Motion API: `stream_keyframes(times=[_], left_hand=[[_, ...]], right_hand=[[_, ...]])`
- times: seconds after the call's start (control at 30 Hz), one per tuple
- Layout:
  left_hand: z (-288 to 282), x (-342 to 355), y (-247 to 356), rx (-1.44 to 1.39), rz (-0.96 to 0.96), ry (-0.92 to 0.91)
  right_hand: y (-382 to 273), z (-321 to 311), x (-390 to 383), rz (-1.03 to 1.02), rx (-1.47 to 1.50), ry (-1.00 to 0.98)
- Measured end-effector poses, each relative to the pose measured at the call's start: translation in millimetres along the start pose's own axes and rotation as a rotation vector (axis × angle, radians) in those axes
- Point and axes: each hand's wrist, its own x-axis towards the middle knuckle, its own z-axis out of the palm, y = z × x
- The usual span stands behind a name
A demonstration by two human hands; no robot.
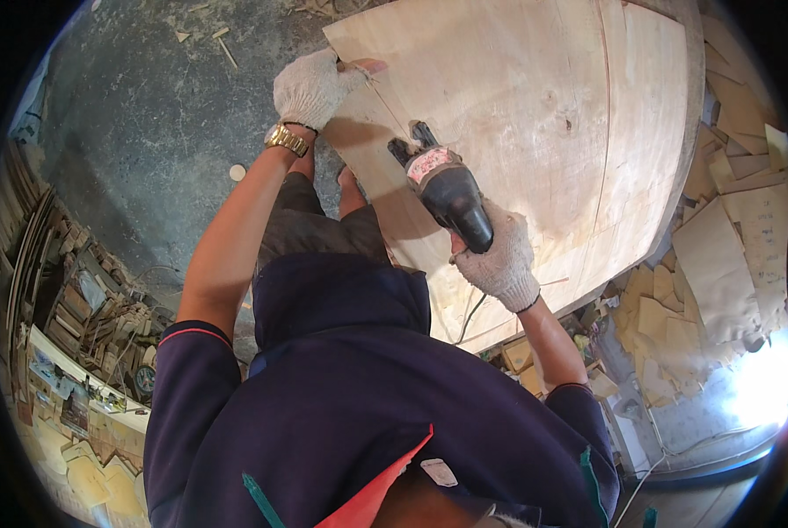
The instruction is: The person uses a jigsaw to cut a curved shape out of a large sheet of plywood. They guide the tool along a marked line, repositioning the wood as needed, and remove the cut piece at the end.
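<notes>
A large pale plywood sheet (535, 97) with curved pencil lines lies on a round-edged work surface. My left hand (310, 88), in a white knit glove with a gold wristwatch (286, 139) below it, presses down on the sheet's near left corner. My right hand (499, 255), also gloved, grips the rear of a black power jigsaw (442, 185) with a red-and-white label. The saw's nose rests on the plywood along a curved cut line near the sheet's left edge. A cord (469, 312) hangs from the saw below my hand.
Grey concrete floor (148, 114) with wood chips lies to the left. Stacked plywood offcuts (719, 255) pile up at the right. Wood strips and clutter (69, 299) fill shelving at the lower left. My dark hooded top fills the bottom.
</notes>
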Motion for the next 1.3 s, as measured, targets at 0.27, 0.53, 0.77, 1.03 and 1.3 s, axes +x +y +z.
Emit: stream_keyframes(times=[0.27,0.53,0.77,1.03,1.3], left_hand=[[3,1,-1,-0.021,-0.016,0.000],[-5,-4,8,-0.069,-0.048,-0.040],[12,2,-10,-0.069,0.005,0.001],[-6,-7,8,-0.071,-0.034,-0.035],[-9,-9,8,-0.071,-0.002,-0.016]], right_hand=[[-4,-2,4,-0.024,0.022,0.011],[-4,-1,9,-0.035,-0.004,0.013],[-8,-1,12,-0.004,0.013,0.000],[-9,0,14,-0.030,0.029,0.015],[-15,-2,18,-0.011,0.024,-0.003]])
